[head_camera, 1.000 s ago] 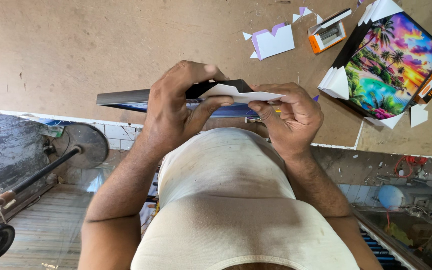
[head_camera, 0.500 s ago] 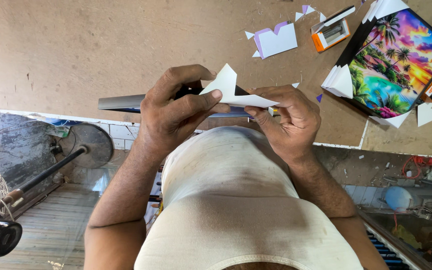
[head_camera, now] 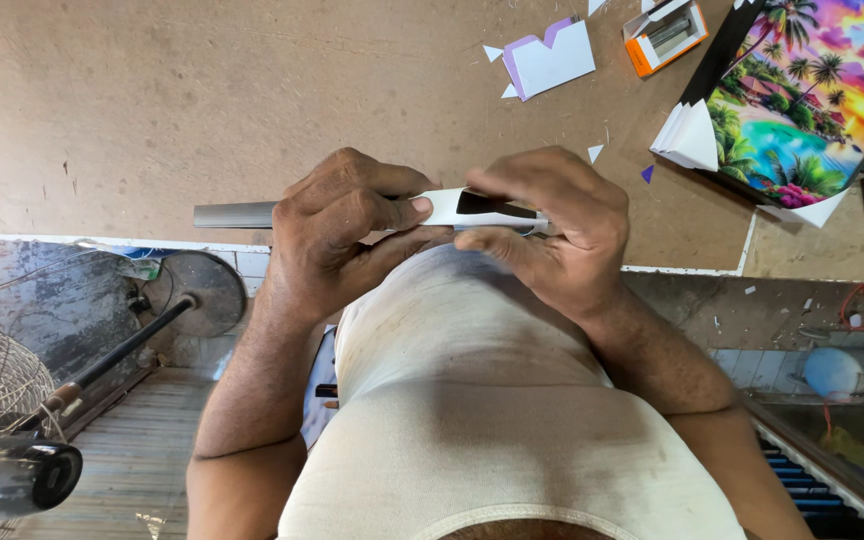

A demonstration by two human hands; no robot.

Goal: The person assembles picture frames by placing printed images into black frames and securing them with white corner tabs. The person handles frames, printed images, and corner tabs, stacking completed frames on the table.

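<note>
Both of my hands grip one long grey frame strip held level at the near edge of the brown worktable. My left hand wraps around the strip's middle. My right hand pinches its right part, where a piece of white paper with a dark patch is folded over the strip. The strip's right end is hidden under my right hand.
A colourful palm-tree picture with white paper corners lies at the table's far right. An orange and white box and a white and purple paper offcut lie behind. Small scraps dot the table. A pedestal fan stands on the floor at left.
The white paper flap that stood up between my hands half a second ago is now pressed flat around the strip. My fingers have closed over it.
</note>
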